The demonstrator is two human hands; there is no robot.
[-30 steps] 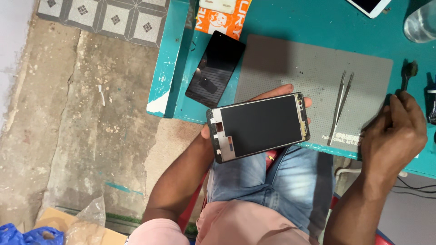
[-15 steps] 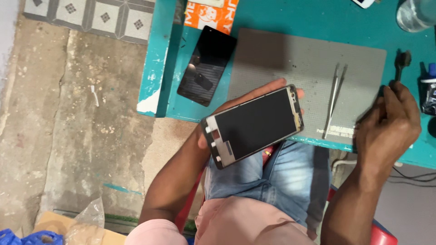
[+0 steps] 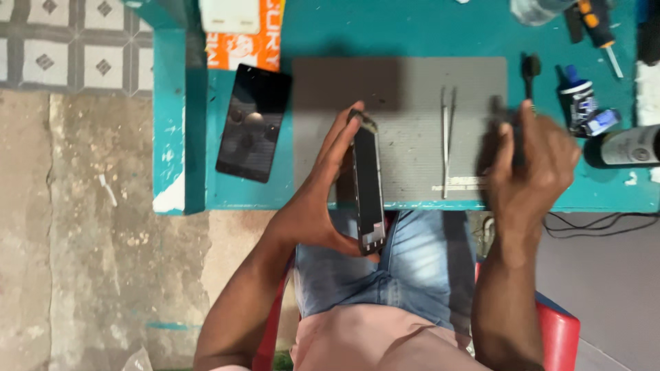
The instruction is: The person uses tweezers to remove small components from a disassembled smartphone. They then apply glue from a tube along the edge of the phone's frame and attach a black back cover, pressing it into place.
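Observation:
My left hand (image 3: 313, 206) grips a phone (image 3: 368, 185) with a dark screen, turned nearly edge-on and upright over the front edge of the grey work mat (image 3: 405, 89). My right hand (image 3: 533, 172) hovers over the mat's right end, blurred, fingers pinched on what looks like a small dark tool (image 3: 498, 113). Metal tweezers (image 3: 447, 137) lie on the mat between the two hands. A separate black screen panel (image 3: 253, 122) lies flat on the teal table (image 3: 412, 27), left of the mat.
Right of the mat are a black brush (image 3: 529, 69), a small blue-capped bottle (image 3: 577, 96), a dark bottle (image 3: 625, 145) and a screwdriver (image 3: 598, 27). An orange box (image 3: 247, 41) sits at the back left. Cables (image 3: 598, 223) hang under the table; I sit on a red chair (image 3: 557, 330).
My left hand has rotated the phone from flat and screen-up to nearly edge-on and raised it toward the mat. My right hand has lifted from the mat's right edge and moved slightly left.

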